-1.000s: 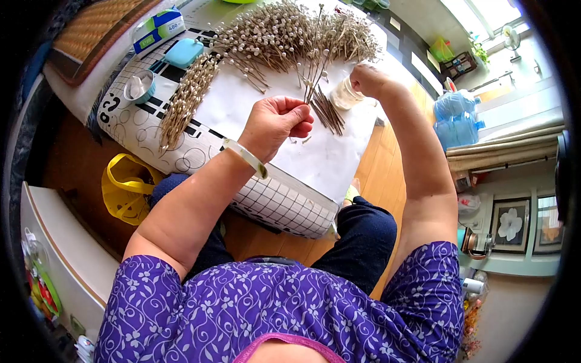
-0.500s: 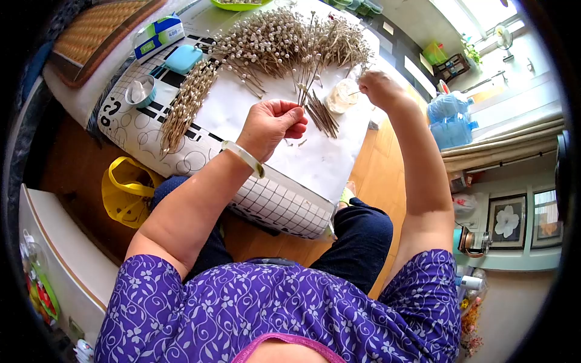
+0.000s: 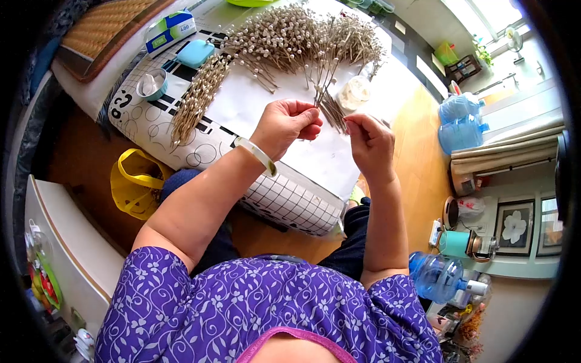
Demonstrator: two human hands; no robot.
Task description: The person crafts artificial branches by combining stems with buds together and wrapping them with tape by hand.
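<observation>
Sprigs point(image 3: 319, 92) are pinched in the left hand point(image 3: 285, 127) above the white sheet point(image 3: 242, 106). The right hand point(image 3: 370, 142) is curled near brown stems point(image 3: 333, 114); whether anything is gripped there cannot be told

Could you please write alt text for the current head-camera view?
A left hand pinches thin budded stems above a white sheet; the right hand is raised close beside it. Beyond them are a heap of similar stems and a whitish container.
</observation>
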